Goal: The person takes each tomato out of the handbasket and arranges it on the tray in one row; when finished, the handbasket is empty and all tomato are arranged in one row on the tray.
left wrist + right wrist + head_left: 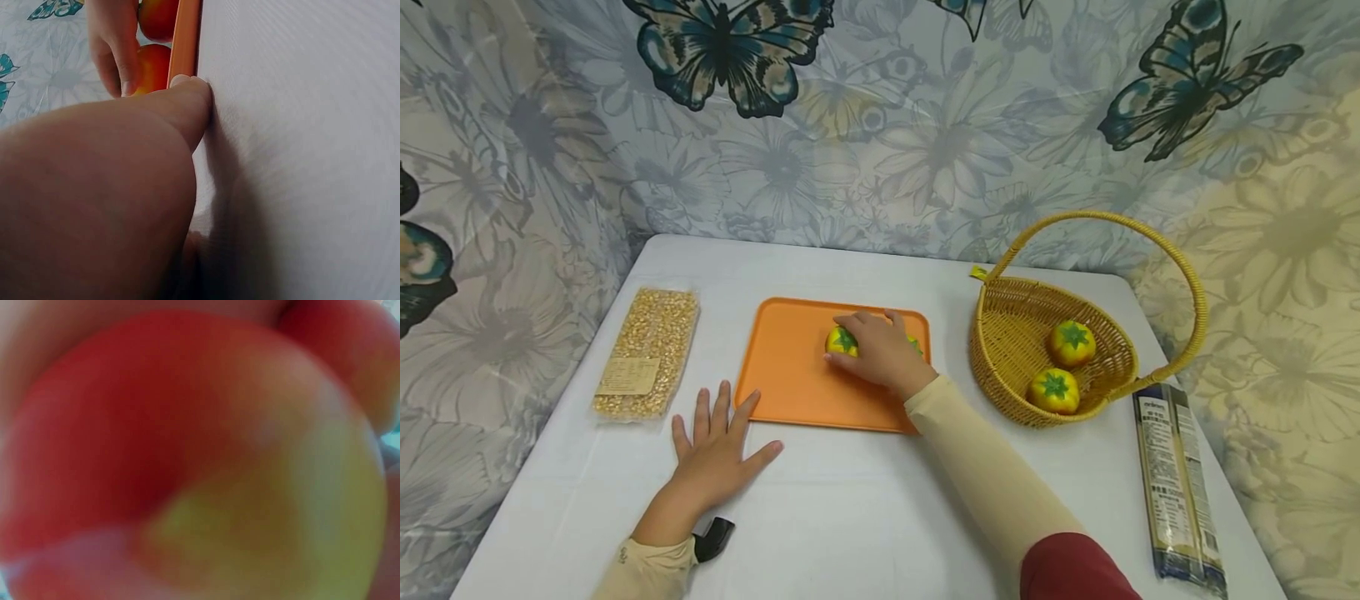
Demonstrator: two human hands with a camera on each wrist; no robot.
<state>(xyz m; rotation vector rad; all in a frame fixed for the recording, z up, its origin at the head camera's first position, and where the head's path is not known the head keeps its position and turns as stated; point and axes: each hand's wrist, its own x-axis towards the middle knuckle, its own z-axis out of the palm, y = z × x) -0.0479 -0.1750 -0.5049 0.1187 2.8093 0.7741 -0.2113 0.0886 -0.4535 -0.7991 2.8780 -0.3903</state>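
A smooth, glossy round fruit (842,341), yellow with a green star-shaped cap, is held between the thumb and curled fingers of the right hand (880,352), over the right half of an orange tray (790,367). The tray is shallow and rectangular, with rounded corners and a thin raised rim. A 2nd fruit (914,342) is mostly hidden by the same hand, only a green and yellow sliver being shown beyond it. Red undersides are revealed in the left wrist view, where the lower parts of both fruits are cut off by the rim. In the right wrist view, 1 blurred red-and-yellow surface fills most of the frame, and whether the held fruit touches the tray cannot be told.

The fingers of the left hand (713,467) are spread apart and nothing is gripped; the tray's near left corner is overlapped by a fingertip.

To the right, 2 more capped fruits (1063,368) are held in a woven yellow basket (1000,375) with a tall arched handle. Pale golden kernels are packed in a clear bag (655,333) at the left; its label cannot be read. A long, glossy printed packet (1176,492) is laid near the right edge of the white-covered table (842,517).
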